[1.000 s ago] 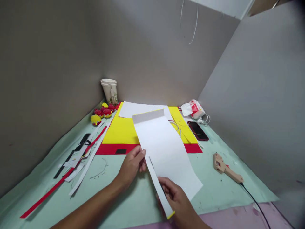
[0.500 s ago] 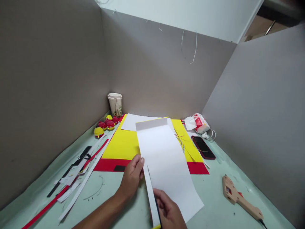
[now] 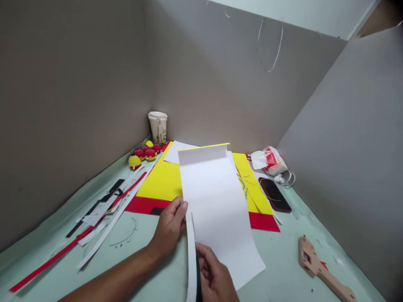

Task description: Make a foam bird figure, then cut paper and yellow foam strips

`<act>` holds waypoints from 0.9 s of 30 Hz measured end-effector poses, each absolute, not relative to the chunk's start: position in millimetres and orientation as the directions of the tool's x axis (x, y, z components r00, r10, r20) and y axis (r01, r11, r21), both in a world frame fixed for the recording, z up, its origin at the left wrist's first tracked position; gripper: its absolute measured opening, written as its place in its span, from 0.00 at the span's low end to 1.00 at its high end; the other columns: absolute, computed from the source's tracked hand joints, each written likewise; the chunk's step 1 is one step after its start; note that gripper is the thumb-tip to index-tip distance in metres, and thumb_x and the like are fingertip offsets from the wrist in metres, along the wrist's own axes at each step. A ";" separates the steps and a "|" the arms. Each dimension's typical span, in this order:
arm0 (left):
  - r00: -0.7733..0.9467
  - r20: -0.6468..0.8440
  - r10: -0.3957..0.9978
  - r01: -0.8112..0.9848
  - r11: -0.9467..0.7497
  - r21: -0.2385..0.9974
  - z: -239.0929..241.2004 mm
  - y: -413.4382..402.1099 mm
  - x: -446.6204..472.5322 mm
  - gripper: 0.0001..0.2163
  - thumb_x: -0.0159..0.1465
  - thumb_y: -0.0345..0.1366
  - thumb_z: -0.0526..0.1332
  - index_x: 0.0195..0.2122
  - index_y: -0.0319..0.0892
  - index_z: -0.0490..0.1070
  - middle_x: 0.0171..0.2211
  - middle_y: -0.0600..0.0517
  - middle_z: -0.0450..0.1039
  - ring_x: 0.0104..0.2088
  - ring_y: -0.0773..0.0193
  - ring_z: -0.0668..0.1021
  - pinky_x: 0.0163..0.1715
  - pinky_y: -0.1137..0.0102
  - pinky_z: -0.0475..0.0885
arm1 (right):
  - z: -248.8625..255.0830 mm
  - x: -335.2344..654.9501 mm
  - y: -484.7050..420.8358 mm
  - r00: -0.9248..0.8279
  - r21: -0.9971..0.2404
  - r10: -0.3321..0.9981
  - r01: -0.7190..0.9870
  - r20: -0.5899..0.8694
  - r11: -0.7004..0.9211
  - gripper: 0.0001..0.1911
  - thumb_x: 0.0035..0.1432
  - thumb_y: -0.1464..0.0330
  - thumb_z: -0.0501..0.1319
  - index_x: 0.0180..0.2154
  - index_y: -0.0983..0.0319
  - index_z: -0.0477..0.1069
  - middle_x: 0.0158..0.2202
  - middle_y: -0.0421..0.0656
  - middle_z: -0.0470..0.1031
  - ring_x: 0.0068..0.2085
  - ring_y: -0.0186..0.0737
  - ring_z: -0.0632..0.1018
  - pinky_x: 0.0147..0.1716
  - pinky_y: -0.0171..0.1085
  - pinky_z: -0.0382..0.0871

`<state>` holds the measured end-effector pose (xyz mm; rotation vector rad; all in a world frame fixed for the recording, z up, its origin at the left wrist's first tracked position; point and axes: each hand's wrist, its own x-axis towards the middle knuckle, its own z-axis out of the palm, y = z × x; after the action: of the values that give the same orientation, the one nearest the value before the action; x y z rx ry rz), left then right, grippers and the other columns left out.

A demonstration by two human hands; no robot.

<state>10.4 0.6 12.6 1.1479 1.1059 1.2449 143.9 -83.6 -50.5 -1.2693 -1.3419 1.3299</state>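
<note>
A long white paper sheet (image 3: 214, 197) with a folded, yellow-backed far edge extends away from me, raised over the table. My left hand (image 3: 171, 222) pinches its left edge between thumb and fingers. In my right hand (image 3: 214, 272) are scissors (image 3: 198, 272) with dark handles, mostly hidden by the fingers and paper. One thin blade shows above the sheet, pointing away from me along its left side. A narrow white strip (image 3: 191, 260), partly cut from the sheet, curves down toward me left of the scissors.
Yellow paper (image 3: 157, 180) and red paper (image 3: 264, 222) lie beneath. Paper strips (image 3: 107, 235) and several red and yellow balls (image 3: 134, 162) are at left, paper cups (image 3: 158, 128) behind. At right are a phone (image 3: 275, 195), tissue pack (image 3: 273, 161) and beige glue gun (image 3: 324, 268).
The scissors and my right hand have shifted slightly left and up in view. The cut strip hangs more upright and bends more. My view has tilted and turned a little.
</note>
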 end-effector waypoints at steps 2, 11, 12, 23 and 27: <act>0.016 0.010 1.000 -0.098 -0.008 0.995 13.6 -0.8 10.6 0.16 0.61 0.49 0.59 0.25 0.44 0.59 0.19 0.60 0.55 0.20 0.70 0.59 0.19 0.75 0.56 | -47.7 144.3 -84.8 -0.145 -0.993 0.986 0.103 -0.078 -0.064 0.22 0.56 0.60 0.61 0.50 0.61 0.73 0.24 0.37 0.65 0.23 0.32 0.63 0.26 0.30 0.68; 0.019 0.049 0.999 -0.090 -0.047 0.995 10.0 -1.9 10.0 0.16 0.63 0.48 0.57 0.25 0.44 0.58 0.19 0.61 0.55 0.20 0.70 0.59 0.19 0.75 0.56 | -41.2 146.9 -84.2 -0.136 -0.995 0.988 0.074 -0.070 -0.060 0.21 0.56 0.60 0.62 0.49 0.61 0.74 0.25 0.38 0.66 0.25 0.35 0.66 0.31 0.33 0.69; 0.024 0.054 0.998 -0.085 -0.051 0.995 9.4 -1.3 9.9 0.16 0.63 0.48 0.57 0.26 0.44 0.58 0.19 0.61 0.55 0.20 0.70 0.59 0.19 0.75 0.56 | -39.0 147.7 -83.5 -0.155 -0.995 0.985 0.076 -0.077 -0.066 0.21 0.56 0.60 0.62 0.50 0.61 0.74 0.25 0.38 0.66 0.26 0.35 0.66 0.31 0.33 0.69; 0.051 0.026 0.998 -0.115 -0.020 0.993 6.0 2.7 8.4 0.17 0.63 0.50 0.57 0.26 0.45 0.56 0.19 0.61 0.54 0.20 0.70 0.58 0.19 0.75 0.54 | -41.4 148.7 -76.9 -0.181 -0.994 0.979 0.069 -0.098 -0.086 0.22 0.56 0.55 0.62 0.48 0.60 0.74 0.23 0.40 0.69 0.25 0.37 0.70 0.26 0.33 0.69; 0.055 0.028 0.998 -0.108 -0.022 0.994 4.8 2.3 8.1 0.16 0.63 0.49 0.57 0.26 0.45 0.56 0.19 0.61 0.54 0.20 0.70 0.58 0.20 0.74 0.54 | -49.5 148.7 -75.4 -0.177 -0.995 0.981 0.069 -0.082 -0.071 0.25 0.56 0.51 0.61 0.48 0.60 0.74 0.24 0.41 0.70 0.25 0.38 0.71 0.26 0.34 0.69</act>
<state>8.1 2.3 4.8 1.1747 1.0768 1.2345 148.7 -75.4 -49.5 -1.2224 -1.3525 1.3709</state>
